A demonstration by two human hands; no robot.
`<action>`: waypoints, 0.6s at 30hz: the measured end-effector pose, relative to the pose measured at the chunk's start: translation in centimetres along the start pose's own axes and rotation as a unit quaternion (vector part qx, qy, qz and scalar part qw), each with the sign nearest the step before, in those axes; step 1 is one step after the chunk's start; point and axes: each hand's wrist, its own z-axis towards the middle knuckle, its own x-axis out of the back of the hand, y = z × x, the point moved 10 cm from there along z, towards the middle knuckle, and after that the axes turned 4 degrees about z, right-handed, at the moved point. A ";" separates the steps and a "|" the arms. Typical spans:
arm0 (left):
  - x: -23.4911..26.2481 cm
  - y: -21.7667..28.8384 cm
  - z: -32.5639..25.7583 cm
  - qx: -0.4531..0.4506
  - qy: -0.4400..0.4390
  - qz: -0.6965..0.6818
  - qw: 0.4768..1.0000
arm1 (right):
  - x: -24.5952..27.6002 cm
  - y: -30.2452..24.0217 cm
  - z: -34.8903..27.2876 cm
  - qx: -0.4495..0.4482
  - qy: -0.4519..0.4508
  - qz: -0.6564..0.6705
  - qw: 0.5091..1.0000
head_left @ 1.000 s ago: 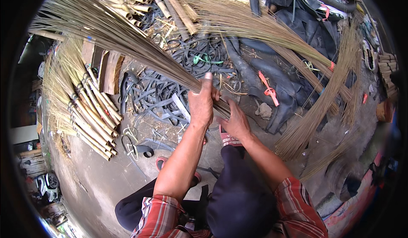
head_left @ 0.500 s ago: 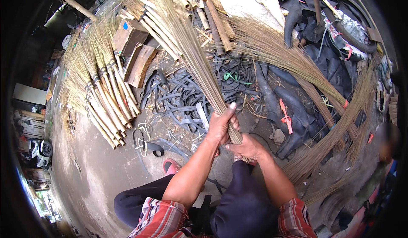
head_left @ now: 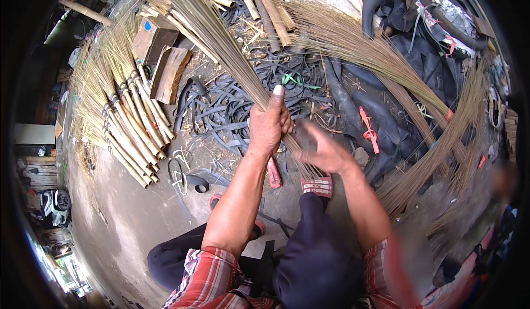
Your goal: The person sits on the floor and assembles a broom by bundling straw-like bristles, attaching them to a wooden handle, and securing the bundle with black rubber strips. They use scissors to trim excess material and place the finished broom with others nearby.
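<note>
Presently, from my remote station, I log the wearer's left hand (head_left: pixel 269 127) closed around a long bundle of thin grey-brown plant stalks (head_left: pixel 221 46), its fingers curled and pressed together, the thumb pointing up along the stalks. The bundle slants across the head view from upper left, fanned out at the top, down to its narrow butt end just above a red-and-white striped sandal (head_left: pixel 317 186); I cannot tell whether the two touch. The right hand (head_left: pixel 329 151) is at that butt end, slightly blurred, fingers extended and thumb held apart, pinching nothing; contact with the stalks is unclear to me. Beyond the hands I note a tangled heap of flat black rubber strips (head_left: pixel 223 107) on the floor, with a green ribbon (head_left: pixel 295 80) on it. To the left lies a row of brooms with pale bamboo handles and dark bindings (head_left: pixel 130 129), next to a curved brown wooden block (head_left: pixel 172 76). To the right, loose sheaves of tan stalks (head_left: pixel 353 44) lie across crumpled black rubber sheets (head_left: pixel 381 121), and a bright pink-red plastic strip (head_left: pixel 369 131) rests on the rubber.
</note>
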 end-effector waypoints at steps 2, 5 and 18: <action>-0.7 0.6 -0.2 -0.080 0.032 0.130 0.988 | 3.9 -5.3 1.0 0.090 0.085 0.097 0.988; -5.6 3.1 -2.7 -0.343 0.000 0.399 0.850 | 5.1 -15.2 0.9 0.291 0.197 0.001 0.936; -2.1 -12.8 0.0 -0.164 -0.091 0.246 0.951 | 1.6 -9.4 2.8 0.204 0.160 0.008 0.966</action>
